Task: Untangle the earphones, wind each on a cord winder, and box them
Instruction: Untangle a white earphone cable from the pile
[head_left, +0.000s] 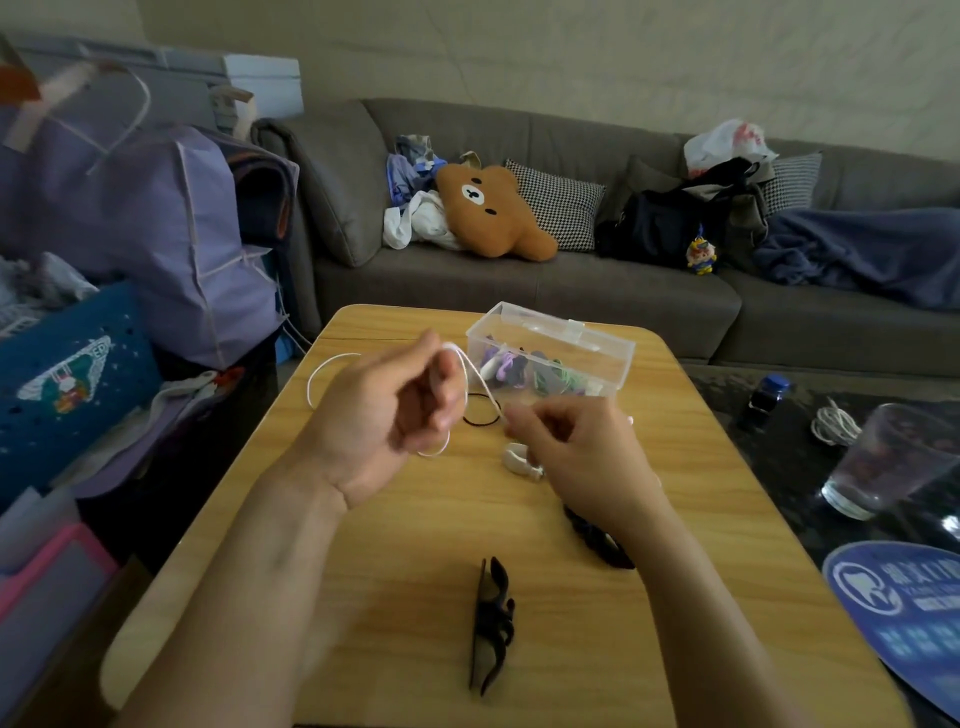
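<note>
Wooden table (415, 545): both grips pinch white cord (317, 371), strung btwn L hand (384, 415) & R hand (566, 447).

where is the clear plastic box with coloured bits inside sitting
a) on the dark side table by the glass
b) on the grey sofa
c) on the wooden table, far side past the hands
c: the clear plastic box rests on the wooden table, beyond both hands.

Grey sofa (519, 280) behind wooden table (415, 545)
</note>
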